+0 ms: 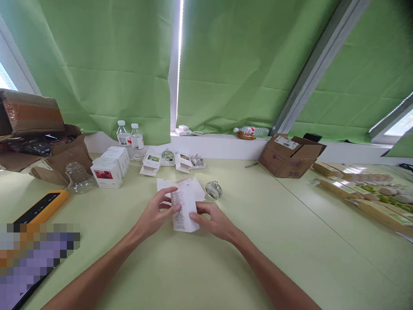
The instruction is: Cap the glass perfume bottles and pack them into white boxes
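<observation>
A small white carton (184,211) with printed text on its side stands upright between my hands, its top flaps spread open. My left hand (162,207) grips its left side, thumb on the printed face. From the right, my right hand (211,218) holds the carton's edge, with the thumb in front and the other fingers partly hidden behind. Just beyond my right hand, a round clear glass ornament-like piece (214,190) rests on the table. Farther back lie two opened white cartons, the left one (151,161) and the right one (183,161), each beside a shiny clear piece.
White closed boxes (108,174), a clear jar (78,178) and two water bottles (137,144) stand at left. An orange power strip (48,204) lies nearer. Behind are cardboard boxes, one at far left (64,148), one at right (287,157). Long trays (364,193) line the right.
</observation>
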A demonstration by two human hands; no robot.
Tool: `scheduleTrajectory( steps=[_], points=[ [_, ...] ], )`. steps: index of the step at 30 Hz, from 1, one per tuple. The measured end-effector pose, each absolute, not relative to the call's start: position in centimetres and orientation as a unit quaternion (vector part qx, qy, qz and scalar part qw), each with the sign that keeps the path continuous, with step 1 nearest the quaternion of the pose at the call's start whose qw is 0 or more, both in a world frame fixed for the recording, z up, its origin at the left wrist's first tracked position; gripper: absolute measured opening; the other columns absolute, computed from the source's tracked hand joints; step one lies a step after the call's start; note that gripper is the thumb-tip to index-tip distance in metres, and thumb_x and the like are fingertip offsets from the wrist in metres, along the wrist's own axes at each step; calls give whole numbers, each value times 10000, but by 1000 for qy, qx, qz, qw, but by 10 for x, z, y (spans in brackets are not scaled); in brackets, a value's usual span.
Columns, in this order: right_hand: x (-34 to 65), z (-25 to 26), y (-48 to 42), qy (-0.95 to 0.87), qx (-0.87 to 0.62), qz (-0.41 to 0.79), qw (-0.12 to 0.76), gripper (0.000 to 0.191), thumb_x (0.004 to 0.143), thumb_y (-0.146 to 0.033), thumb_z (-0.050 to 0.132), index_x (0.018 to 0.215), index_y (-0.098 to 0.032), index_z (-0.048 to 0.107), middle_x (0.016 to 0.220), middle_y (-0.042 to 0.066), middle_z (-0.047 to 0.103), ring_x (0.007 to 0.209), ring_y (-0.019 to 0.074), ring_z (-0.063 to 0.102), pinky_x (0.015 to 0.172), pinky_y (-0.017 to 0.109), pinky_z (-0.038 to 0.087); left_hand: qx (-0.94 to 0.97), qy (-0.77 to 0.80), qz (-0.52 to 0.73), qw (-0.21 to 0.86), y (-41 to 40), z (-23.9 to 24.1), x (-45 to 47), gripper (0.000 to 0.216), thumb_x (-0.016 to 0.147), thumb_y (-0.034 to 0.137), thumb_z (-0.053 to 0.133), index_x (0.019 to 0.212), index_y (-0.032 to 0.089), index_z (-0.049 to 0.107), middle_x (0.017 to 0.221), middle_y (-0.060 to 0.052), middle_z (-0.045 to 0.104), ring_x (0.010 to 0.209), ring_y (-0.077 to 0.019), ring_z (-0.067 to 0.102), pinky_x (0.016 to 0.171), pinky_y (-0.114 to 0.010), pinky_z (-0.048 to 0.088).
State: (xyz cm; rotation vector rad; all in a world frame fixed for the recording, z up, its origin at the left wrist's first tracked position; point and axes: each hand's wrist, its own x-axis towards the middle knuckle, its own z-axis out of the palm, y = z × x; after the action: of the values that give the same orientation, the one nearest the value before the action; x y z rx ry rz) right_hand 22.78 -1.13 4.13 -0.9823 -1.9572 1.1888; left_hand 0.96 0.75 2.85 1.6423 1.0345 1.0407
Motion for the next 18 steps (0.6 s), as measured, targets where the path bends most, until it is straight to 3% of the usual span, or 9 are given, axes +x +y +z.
scheduleTrajectory(
  steps=[3, 9, 18],
  points=[
    [227, 35, -10, -738, -393, 450, 315, 450, 865, -556, 526, 1004, -164, 697, 961, 57, 697, 888, 248, 635, 809, 360, 508, 681, 411, 418, 439, 6, 26, 11, 467, 801, 453, 634, 1227, 289, 537, 1235, -57, 564, 1022, -222, 582, 847, -359, 541],
    [225, 35, -9, -721, -394, 463, 333, 466, 841, -532, 583, 1151, -185, 606, 1048, 77, 669, 895, 242, 636, 783, 360, 517, 699, 386, 431, 419, 5, 26, 12, 406, 798, 429, 647, 1172, 291, 574, 1309, -50, 485, 956, -184, 587, 815, -333, 553],
    [227, 35, -11, -717, -398, 457, 344, 413, 852, -497, 589, 1130, -193, 589, 1053, 77, 659, 904, 231, 630, 785, 350, 511, 709, 385, 431, 404, 5, 27, 12, 371, 813, 413, 640, 1163, 303, 592, 1299, -50, 452, 923, -163, 583, 804, -330, 570]
  ],
)
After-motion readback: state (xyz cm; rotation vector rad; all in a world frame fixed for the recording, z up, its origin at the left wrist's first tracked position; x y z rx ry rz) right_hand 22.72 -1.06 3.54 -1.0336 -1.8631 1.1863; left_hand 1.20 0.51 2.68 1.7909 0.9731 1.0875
